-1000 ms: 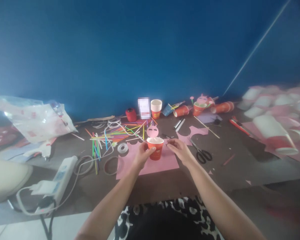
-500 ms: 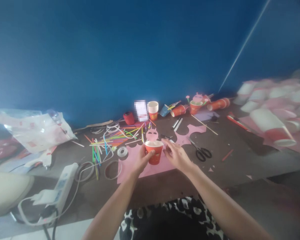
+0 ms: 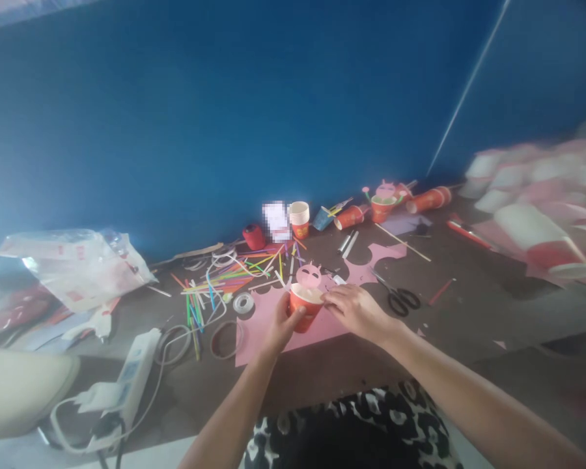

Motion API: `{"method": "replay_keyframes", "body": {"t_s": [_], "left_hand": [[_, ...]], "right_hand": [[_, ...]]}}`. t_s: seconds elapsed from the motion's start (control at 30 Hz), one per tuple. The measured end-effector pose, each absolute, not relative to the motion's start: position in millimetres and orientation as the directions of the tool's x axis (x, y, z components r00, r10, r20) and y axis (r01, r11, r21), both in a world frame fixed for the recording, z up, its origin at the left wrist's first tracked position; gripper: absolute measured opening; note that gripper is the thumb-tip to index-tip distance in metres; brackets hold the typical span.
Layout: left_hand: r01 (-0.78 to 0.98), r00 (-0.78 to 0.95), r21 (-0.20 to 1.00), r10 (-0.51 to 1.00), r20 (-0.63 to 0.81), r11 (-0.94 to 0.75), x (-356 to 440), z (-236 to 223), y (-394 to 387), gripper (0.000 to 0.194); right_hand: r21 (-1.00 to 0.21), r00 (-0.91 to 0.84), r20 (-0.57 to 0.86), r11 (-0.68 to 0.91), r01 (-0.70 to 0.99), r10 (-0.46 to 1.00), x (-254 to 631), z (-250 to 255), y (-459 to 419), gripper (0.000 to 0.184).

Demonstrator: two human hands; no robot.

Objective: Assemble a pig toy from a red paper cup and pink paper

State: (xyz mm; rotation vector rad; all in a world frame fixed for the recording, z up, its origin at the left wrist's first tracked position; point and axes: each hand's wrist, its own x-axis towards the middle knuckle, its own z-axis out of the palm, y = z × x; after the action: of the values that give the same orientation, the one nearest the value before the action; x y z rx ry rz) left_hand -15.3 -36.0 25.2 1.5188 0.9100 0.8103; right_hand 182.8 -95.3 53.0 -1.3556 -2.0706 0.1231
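A red paper cup (image 3: 303,314) with a white inside is gripped round its left side by my left hand (image 3: 279,326), the thumb across its front. A pink paper face (image 3: 309,276) with dark eyes and small horns stands up at the cup's back rim. My right hand (image 3: 354,307) has its fingertips drawn together against the right side of the rim; whether some small piece lies between them is hidden. Under the cup spreads a pink paper sheet (image 3: 261,339) with curved cut-outs. Black-handled scissors (image 3: 403,301) lie right of my right hand.
Coloured sticks (image 3: 195,312), a small white tape roll (image 3: 243,303) and a power strip (image 3: 139,365) lie to the left. Stacked cups (image 3: 299,220) and a finished-looking cup figure (image 3: 383,207) stand along the blue wall. More cups (image 3: 542,238) crowd the right side.
My right hand has closed in on the cup's rim, its fingers now together and touching it. The whole view has shifted slightly; my left hand keeps its hold.
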Motion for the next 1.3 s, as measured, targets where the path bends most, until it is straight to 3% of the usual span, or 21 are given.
{"method": "replay_keyframes", "body": {"t_s": [0.17, 0.37, 0.5, 0.57, 0.63, 0.8, 0.9, 1.07, 1.3], "left_hand": [[0.124, 0.49, 0.989, 0.872, 0.007, -0.078, -14.2, 24.9, -39.2, 0.044], [0.151, 0.462, 0.987, 0.886, -0.023, -0.052, -13.1, 32.1, -40.6, 0.041], [0.121, 0.453, 0.991, 0.892, -0.008, -0.053, -11.0, 34.2, -41.6, 0.041], [0.1, 0.455, 0.994, 0.89, -0.013, -0.037, -9.8, 33.4, -42.5, 0.043], [0.089, 0.455, 0.996, 0.89, -0.017, -0.027, -8.4, 31.6, -43.7, 0.046], [0.162, 0.387, 0.985, 0.922, -0.01, -0.057, -4.8, 22.8, -45.4, 0.044], [0.258, 0.343, 0.96, 0.939, 0.012, -0.107, -4.5, 15.8, -44.5, 0.043], [0.239, 0.362, 0.96, 0.931, 0.051, -0.146, -8.9, 7.9, -41.2, 0.048], [0.226, 0.53, 0.948, 0.845, 0.071, -0.222, -21.5, 14.5, -32.3, 0.053]], "right_hand": [[-0.62, -0.18, 0.39, 0.402, 0.674, 0.903, 187.6, 55.2, -91.0, 0.015], [-0.933, 0.028, 0.237, 0.22, 0.286, 0.971, 181.0, 42.5, -86.0, 0.035], [-0.994, 0.134, 0.111, 0.109, 0.025, 0.985, 177.4, 34.8, -83.1, 0.028], [-0.995, 0.126, 0.092, 0.096, -0.025, 0.988, 177.0, 33.0, -82.5, 0.02], [-0.995, 0.109, 0.103, 0.102, 0.015, 0.989, 176.3, 32.9, -83.4, 0.015], [-0.913, 0.189, 0.22, 0.134, 0.385, 0.957, 169.4, 34.9, -88.8, 0.019], [-0.846, 0.188, 0.279, 0.148, 0.512, 0.942, 164.8, 32.9, -87.2, 0.022], [-0.836, 0.114, 0.308, 0.211, 0.507, 0.945, 169.0, 32.0, -80.7, 0.024], [-0.848, -0.281, 0.147, 0.267, 0.459, 0.948, 197.4, 50.5, -84.4, 0.022]]}}
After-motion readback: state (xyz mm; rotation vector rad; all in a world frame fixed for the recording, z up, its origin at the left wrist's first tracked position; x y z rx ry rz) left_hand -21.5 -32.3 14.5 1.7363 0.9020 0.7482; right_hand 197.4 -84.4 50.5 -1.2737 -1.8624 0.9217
